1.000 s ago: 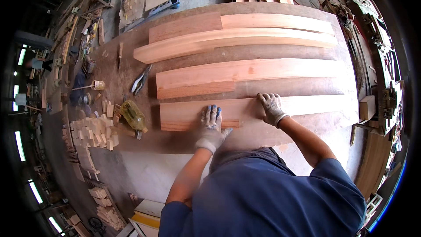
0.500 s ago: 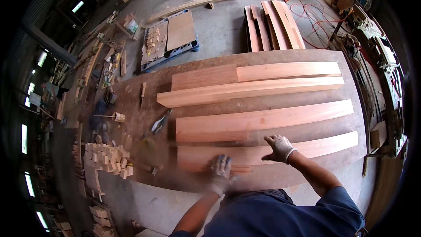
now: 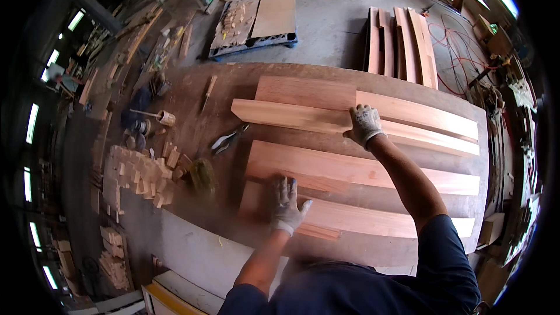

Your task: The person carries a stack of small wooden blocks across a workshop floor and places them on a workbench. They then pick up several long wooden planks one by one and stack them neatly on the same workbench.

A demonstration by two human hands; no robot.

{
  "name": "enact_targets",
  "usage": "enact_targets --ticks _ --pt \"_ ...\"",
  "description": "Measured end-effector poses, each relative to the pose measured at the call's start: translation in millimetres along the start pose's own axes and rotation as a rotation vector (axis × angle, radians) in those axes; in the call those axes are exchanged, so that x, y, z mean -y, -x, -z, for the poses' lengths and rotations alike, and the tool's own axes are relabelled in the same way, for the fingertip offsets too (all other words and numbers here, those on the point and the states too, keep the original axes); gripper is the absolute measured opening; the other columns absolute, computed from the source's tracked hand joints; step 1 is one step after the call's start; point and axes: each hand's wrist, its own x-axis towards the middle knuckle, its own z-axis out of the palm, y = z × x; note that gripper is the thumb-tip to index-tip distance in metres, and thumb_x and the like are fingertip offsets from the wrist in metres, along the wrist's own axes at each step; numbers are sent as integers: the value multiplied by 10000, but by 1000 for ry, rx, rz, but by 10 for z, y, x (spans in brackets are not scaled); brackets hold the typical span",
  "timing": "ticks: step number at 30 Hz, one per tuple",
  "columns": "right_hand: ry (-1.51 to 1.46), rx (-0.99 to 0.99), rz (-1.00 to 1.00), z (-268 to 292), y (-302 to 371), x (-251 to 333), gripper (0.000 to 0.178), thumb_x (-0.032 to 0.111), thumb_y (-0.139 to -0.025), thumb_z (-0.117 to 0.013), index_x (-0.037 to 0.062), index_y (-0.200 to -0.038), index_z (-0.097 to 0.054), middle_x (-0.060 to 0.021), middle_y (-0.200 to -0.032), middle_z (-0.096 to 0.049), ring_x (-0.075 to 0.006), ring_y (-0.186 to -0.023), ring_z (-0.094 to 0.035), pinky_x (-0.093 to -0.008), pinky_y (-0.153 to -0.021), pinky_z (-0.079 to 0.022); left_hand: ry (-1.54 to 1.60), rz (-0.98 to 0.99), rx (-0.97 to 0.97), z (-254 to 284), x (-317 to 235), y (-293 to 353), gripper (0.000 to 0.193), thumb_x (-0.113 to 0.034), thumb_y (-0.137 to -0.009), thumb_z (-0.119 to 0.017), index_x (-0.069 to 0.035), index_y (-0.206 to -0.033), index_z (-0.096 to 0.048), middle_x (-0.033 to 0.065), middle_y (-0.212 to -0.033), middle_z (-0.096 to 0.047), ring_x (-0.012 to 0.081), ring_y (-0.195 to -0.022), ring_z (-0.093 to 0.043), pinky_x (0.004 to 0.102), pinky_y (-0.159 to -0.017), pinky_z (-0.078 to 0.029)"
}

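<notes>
So, head view, the only one. Both hands wore whitish gloves, smudged. The left hand was on the left part of the near board, fingers spread and thumb out wide, nothing gripped. The right hand was laid across the long pale beam, thumb off to the left; couldn't tell if those fingers were pinching it or just resting.

All the wood looked smooth and straight-grained, pinkish to pale. Another board lay between the two hands' fingers, and just beyond the right fingers was a redder, flatter piece. Left of the left fingers: a blurry yellow-green bottle, then a heap of chunky wood blocks, all on the brown, scuffed worktop.

Compared with half a second earlier, the right hand had gone from the near board out to the beam, while the left had stayed at the near board.
</notes>
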Motion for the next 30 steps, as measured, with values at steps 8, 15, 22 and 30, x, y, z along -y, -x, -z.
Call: enact_targets --ticks 8,15,22,30 --pt "-144 -45 137 -346 -52 -285 572 348 -700 -940 87 -1115 -645 -157 -1134 -686 -388 -1104 -659 -521 -934 -535 46 -19 0 45 19 -29 971 -565 -935 -701 -30 -1650 -320 296 -1708 -249 491 -1585 -207 632 -1301 -126" --pt "-80 58 162 -290 364 -698 564 375 -691 -942 97 -1087 -654 -145 -1106 -686 -388 -1079 -661 -515 -931 -530 85 -28 -27 4 35 -25 969 -552 -926 -721 -27 -1642 -333 311 -1693 -264 496 -1575 -230 630 -1299 -143" --pt "-35 -131 175 -438 807 -1058 523 422 -701 -922 97 -1017 -662 -115 -1057 -676 -358 -1043 -641 -510 -878 -518 69 -39 -45 -33 60 -24 966 -548 -924 -722 -33 -1644 -334 306 -1694 -267 489 -1583 -220 623 -1292 -171" --pt "-57 -13 252 -390 1167 -909 581 492 -680 -918 123 -1056 -674 -115 -1081 -639 -346 -1085 -602 -495 -903 -504 34 26 42 58 -20 -26 941 -590 -952 -675 -41 -1645 -352 268 -1724 -230 471 -1610 -160 591 -1303 -196"
